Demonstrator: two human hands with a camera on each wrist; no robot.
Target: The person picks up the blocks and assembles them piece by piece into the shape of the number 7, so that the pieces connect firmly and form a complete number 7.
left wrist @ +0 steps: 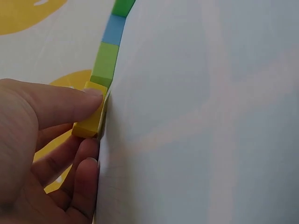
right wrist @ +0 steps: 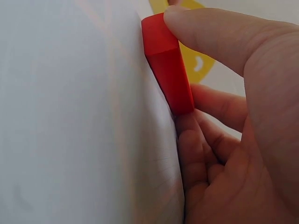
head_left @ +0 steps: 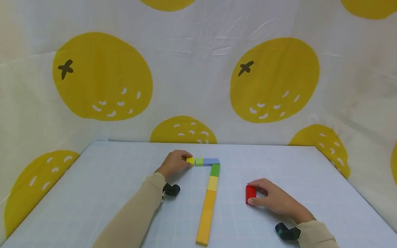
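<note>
My left hand [head_left: 176, 163] pinches a small yellow block [head_left: 190, 161] at the far side of the table. In the left wrist view the thumb lies on top of that yellow block [left wrist: 91, 116], whose end is right at a light green block [left wrist: 105, 63]. Beyond the light green one lies a blue block [head_left: 210, 162]. On the right, my right hand [head_left: 275, 196] grips a red block [head_left: 251, 195] between thumb and fingers. The right wrist view shows the red block [right wrist: 170, 70] close against the tabletop, its far side hidden by the fingers.
From the blue block's right end a column runs toward me: a green block [head_left: 215, 170], a pale yellow block [head_left: 212, 183] and a long orange block [head_left: 205, 218]. The white table [head_left: 73, 208] is backed by a curtain [head_left: 193, 78] printed with yellow fruit.
</note>
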